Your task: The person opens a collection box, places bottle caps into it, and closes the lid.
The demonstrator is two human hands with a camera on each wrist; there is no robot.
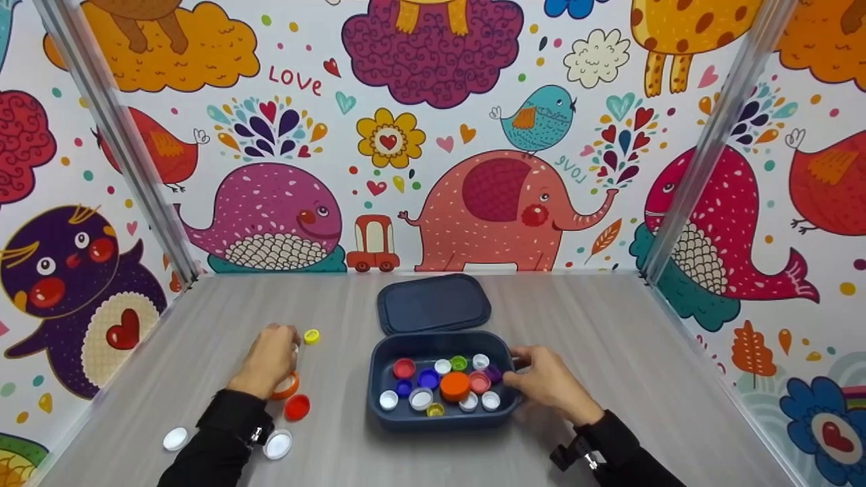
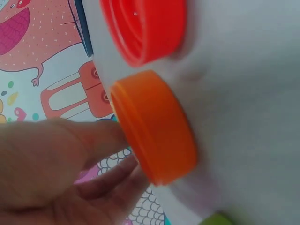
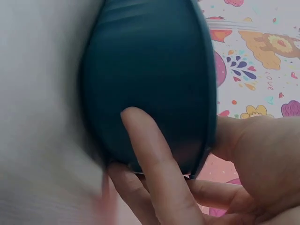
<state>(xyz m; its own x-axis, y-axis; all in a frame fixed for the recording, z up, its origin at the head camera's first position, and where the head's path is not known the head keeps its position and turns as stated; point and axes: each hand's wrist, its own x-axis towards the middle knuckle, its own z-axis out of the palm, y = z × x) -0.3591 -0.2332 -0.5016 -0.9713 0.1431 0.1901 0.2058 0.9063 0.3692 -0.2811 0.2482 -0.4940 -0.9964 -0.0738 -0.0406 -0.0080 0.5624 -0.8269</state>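
My left hand [image 1: 267,358] reaches down to the table, close to a small yellow cap [image 1: 311,336]. A whitish bit shows by its fingers, but the fingertips are hidden and I cannot tell whether they hold it. An orange cap [image 2: 157,129] stands in front of those fingers in the left wrist view, and a red cap [image 1: 297,407] lies nearer me. With my right hand [image 1: 548,380] I grip the right end of a dark blue plastic container [image 1: 440,423], thumb at the rim and fingers against the outer wall [image 3: 150,70]. Several coloured caps, including a large orange cap [image 1: 454,386], lie inside.
Behind the container lies its dark blue lid [image 1: 433,304], flat on the table. Two white caps rest near my left forearm, one on its left [image 1: 176,439] and one on its right [image 1: 278,444]. Printed panels [image 1: 298,135] and metal posts [image 1: 122,135] enclose the table.
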